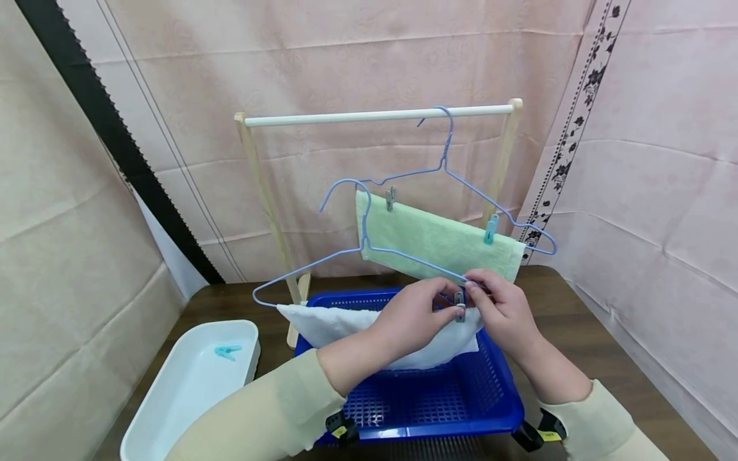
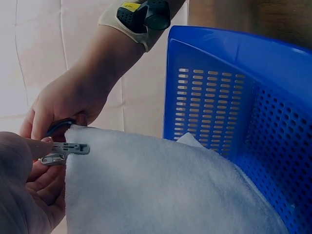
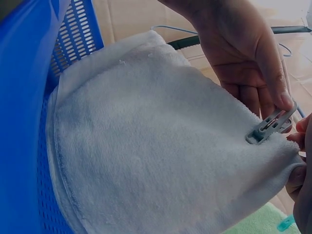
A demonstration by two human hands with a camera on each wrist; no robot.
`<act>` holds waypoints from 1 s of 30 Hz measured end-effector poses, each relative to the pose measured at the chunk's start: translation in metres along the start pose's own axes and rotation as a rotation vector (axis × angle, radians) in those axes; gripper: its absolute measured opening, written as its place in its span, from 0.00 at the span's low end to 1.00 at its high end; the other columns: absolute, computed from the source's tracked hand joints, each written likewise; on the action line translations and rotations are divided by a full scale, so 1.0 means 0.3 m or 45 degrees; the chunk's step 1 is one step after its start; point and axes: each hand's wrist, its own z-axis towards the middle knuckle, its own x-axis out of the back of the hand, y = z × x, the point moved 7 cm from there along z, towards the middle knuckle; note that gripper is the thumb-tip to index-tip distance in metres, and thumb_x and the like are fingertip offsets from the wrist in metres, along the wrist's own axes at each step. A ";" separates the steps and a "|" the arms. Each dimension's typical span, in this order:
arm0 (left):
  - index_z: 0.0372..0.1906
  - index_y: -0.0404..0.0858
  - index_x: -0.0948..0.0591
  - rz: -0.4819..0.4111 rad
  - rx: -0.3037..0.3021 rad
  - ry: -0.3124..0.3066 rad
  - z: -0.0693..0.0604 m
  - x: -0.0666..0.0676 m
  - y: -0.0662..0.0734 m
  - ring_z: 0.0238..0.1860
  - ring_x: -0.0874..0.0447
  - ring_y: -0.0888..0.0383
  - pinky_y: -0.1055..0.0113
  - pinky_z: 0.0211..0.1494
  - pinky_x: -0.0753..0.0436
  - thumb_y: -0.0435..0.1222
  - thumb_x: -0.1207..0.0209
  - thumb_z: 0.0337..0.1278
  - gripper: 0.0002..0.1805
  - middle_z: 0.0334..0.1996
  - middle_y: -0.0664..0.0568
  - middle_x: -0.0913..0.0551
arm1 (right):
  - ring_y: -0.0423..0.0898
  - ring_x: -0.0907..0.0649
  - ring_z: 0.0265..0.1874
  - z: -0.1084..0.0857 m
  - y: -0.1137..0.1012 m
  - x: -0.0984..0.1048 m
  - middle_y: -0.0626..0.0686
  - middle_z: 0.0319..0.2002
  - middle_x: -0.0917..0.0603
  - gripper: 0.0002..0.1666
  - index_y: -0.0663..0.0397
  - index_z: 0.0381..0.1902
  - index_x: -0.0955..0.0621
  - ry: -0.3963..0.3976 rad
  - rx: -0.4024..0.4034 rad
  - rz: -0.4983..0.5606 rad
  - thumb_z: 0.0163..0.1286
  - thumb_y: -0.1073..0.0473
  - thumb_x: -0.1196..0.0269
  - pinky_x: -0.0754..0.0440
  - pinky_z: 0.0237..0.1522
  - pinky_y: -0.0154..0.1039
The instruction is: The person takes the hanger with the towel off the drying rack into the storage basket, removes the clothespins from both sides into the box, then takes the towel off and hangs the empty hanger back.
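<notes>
A white cloth [image 1: 346, 326] hangs from the lower bar of a blue hanger [image 1: 323, 259], above the blue basket. My left hand [image 1: 409, 320] pinches a grey clip [image 1: 460, 307] between thumb and fingers; in the right wrist view the clip [image 3: 270, 126] sits over the cloth's top edge [image 3: 195, 122] near its corner. My right hand [image 1: 507, 314] pinches the hanger's right end and the cloth's corner, just beside the clip. In the left wrist view, the clip [image 2: 70, 148] overlaps the cloth's edge [image 2: 146, 170], with the right hand [image 2: 68, 105] behind it.
Behind, a wooden rack with a white rod [image 1: 346, 118] carries another blue hanger [image 1: 473, 186] with a green cloth [image 1: 426, 234] held by two clips. A blue basket [image 1: 450, 432] stands beneath my hands. On the left, a white tray [image 1: 173, 384] holds a teal clip [image 1: 228, 351].
</notes>
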 end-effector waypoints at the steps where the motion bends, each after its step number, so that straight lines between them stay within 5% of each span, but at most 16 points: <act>1: 0.51 0.49 0.19 0.008 -0.014 0.010 -0.003 0.001 0.003 0.45 0.19 0.70 0.72 0.45 0.20 0.45 0.39 0.67 0.12 0.45 0.65 0.17 | 0.37 0.21 0.26 0.000 -0.001 0.000 0.50 0.29 0.18 0.13 0.62 0.43 0.18 0.001 -0.002 0.000 0.67 0.78 0.43 0.24 0.30 0.26; 14: 0.41 0.48 0.14 0.067 -0.150 0.124 -0.017 0.016 0.028 0.37 0.21 0.74 0.78 0.41 0.22 0.42 0.37 0.65 0.04 0.38 0.65 0.16 | 0.40 0.23 0.24 -0.001 -0.005 0.005 0.49 0.27 0.20 0.14 0.59 0.43 0.18 0.002 -0.003 -0.004 0.68 0.78 0.43 0.26 0.28 0.27; 30: 0.40 0.50 0.15 -0.042 -0.153 0.153 -0.019 0.018 0.000 0.35 0.23 0.73 0.77 0.38 0.22 0.42 0.37 0.65 0.03 0.38 0.67 0.18 | 0.41 0.24 0.23 -0.004 0.011 0.006 0.53 0.25 0.21 0.15 0.59 0.44 0.18 0.001 -0.020 0.046 0.67 0.79 0.44 0.27 0.24 0.28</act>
